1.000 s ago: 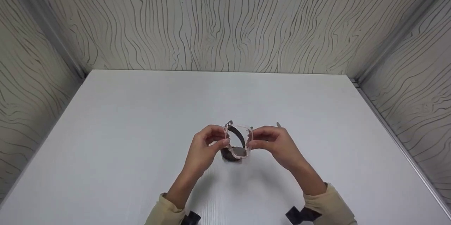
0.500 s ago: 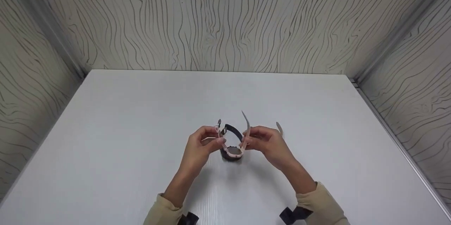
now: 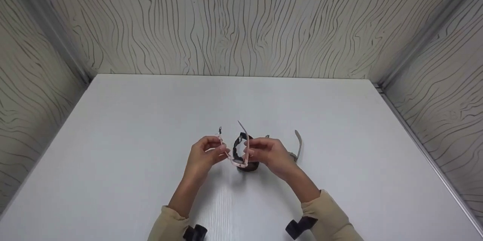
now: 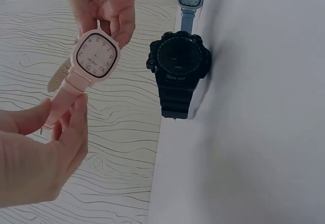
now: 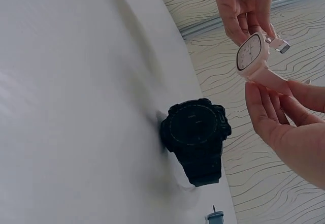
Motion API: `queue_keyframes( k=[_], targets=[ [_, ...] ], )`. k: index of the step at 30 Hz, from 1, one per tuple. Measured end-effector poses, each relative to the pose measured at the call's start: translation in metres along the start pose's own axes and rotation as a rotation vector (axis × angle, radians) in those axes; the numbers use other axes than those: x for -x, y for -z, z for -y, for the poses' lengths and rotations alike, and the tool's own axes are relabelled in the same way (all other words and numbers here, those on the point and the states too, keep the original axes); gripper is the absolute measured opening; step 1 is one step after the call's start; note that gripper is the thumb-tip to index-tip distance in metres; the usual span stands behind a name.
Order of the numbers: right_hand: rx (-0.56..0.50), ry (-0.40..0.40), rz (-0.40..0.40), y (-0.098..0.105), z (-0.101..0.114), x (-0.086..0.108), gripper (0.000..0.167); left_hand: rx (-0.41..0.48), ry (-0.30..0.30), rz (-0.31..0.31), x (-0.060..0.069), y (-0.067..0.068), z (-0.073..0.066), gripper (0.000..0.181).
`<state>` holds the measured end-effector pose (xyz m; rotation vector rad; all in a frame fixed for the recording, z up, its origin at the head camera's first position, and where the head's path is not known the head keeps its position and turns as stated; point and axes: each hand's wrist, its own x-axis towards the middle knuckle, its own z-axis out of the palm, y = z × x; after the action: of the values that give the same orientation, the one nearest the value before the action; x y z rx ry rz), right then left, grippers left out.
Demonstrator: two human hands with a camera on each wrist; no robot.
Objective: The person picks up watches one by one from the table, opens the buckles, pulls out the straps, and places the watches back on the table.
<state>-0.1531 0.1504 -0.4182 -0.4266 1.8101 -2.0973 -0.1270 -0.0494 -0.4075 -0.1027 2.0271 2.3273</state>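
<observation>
A pale pink wristwatch [image 4: 95,56] hangs above the table, its strap unbuckled and its two ends spread apart. My left hand [image 3: 202,156] pinches the buckle half of the strap between thumb and fingers. The other half is pinched by my right hand [image 3: 271,156]. In the left wrist view the square dial faces the camera. Just behind it, a bulky black wristwatch [image 5: 195,127] stands on the table with its strap looped. In the head view the pink watch and my right fingers partly cover the black one.
A grey-blue wristwatch [image 3: 299,143] stands on the white table [image 3: 151,120] to the right, partly hidden behind my right hand. Walls with a wood-grain pattern [image 3: 234,22] close off the back and both sides.
Both hands have moved left, carrying the pink wristwatch with them. Its strap ends have spread apart and swung into side view. More of the grey-blue wristwatch shows past my right hand.
</observation>
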Motion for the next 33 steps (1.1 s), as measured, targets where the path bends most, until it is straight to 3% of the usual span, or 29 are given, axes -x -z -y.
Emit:
queue_keyframes(
  k=[5, 9, 15, 20, 27, 33],
  targets=[
    [-0.029, 0.01, -0.093, -0.013, -0.01, -0.009, 0.036, -0.006, 0.042, -0.027, -0.005, 0.011, 0.003, 0.026],
    [-0.022, 0.018, -0.11, -0.023, -0.016, -0.014, 0.033, -0.032, 0.061, -0.055, -0.006, 0.02, 0.005, 0.025],
    [-0.038, -0.051, -0.094, -0.035, -0.02, -0.022, 0.022, -0.047, 0.11, -0.108, -0.007, 0.032, 0.005, 0.026],
    [-0.045, -0.089, -0.075, -0.043, -0.022, -0.027, 0.029, -0.024, 0.141, -0.134, -0.008, 0.042, 0.006, 0.026],
    [-0.037, -0.083, -0.076, -0.055, -0.026, -0.032, 0.035, -0.008, 0.181, -0.161, -0.01, 0.054, 0.01, 0.028],
    [-0.054, -0.123, 0.003, -0.06, -0.033, -0.032, 0.036, -0.037, 0.215, -0.185, -0.012, 0.063, 0.017, 0.03]
  ],
)
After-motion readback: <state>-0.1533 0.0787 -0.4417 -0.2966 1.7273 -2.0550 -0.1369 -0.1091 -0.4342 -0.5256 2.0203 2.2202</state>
